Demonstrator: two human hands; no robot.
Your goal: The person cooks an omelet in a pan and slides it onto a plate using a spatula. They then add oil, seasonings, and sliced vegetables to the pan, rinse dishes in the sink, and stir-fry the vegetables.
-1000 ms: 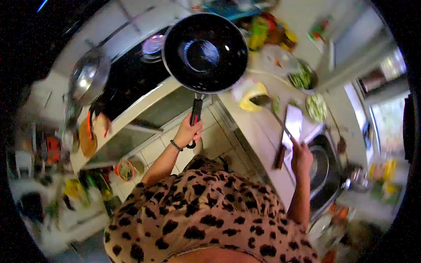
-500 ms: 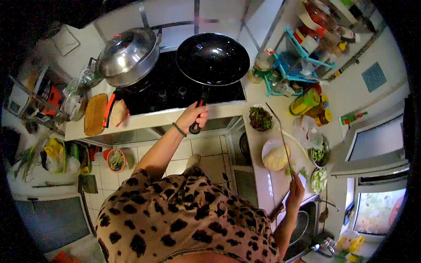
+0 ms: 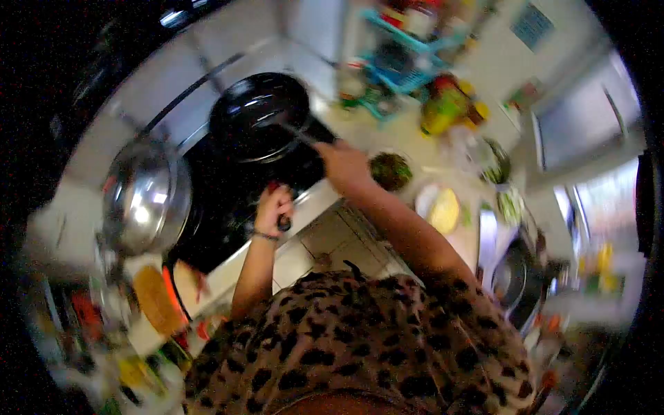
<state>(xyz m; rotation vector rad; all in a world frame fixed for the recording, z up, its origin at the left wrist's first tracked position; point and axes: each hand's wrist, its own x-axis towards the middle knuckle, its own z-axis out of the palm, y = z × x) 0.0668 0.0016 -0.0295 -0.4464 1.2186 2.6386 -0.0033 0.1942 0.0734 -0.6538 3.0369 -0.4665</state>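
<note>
My left hand (image 3: 274, 211) is closed round the black and red handle of the dark wok (image 3: 256, 114), which stands over the black stove (image 3: 211, 200). In my right hand (image 3: 339, 162) is a long utensil (image 3: 297, 133), reaching over the wok's right side; its tip is blurred. No food can be made out in the wok. Just right of my right hand is a bowl of dark greens (image 3: 391, 170). Behind my right forearm lies a bowl with something pale yellow (image 3: 444, 211).
A lidded steel pot (image 3: 146, 197) stands left of the wok. Near it are a brown board (image 3: 158, 301) and a red-edged knife (image 3: 177, 294). A teal rack (image 3: 401, 66), bottles (image 3: 446, 111) and a plate of pale green slices (image 3: 510, 205) are at the right.
The view has turned and blurred. My right hand has moved from the right counter to the wok with the utensil. My left hand still holds the wok handle.
</note>
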